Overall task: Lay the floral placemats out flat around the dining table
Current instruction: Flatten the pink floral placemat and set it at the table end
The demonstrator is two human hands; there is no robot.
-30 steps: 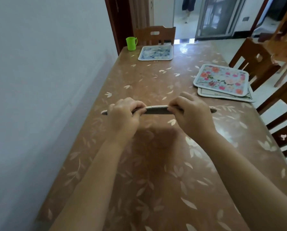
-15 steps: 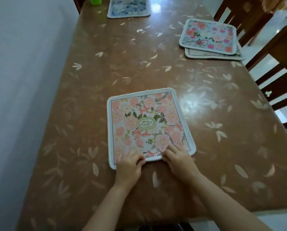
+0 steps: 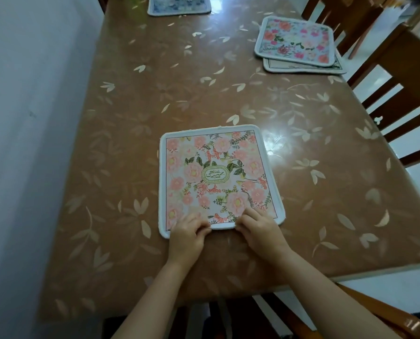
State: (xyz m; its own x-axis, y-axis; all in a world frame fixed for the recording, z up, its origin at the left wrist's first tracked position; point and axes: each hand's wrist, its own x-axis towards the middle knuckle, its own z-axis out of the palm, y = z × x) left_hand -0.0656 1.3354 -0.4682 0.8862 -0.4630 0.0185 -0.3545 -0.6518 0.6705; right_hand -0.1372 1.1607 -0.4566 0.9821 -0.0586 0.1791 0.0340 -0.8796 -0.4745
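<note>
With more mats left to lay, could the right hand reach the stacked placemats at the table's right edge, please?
Probably yes: only bare tabletop lies between the right hand and the stacked placemats, though it must first release the pink placemat, and a forward lean seems likely.
</note>
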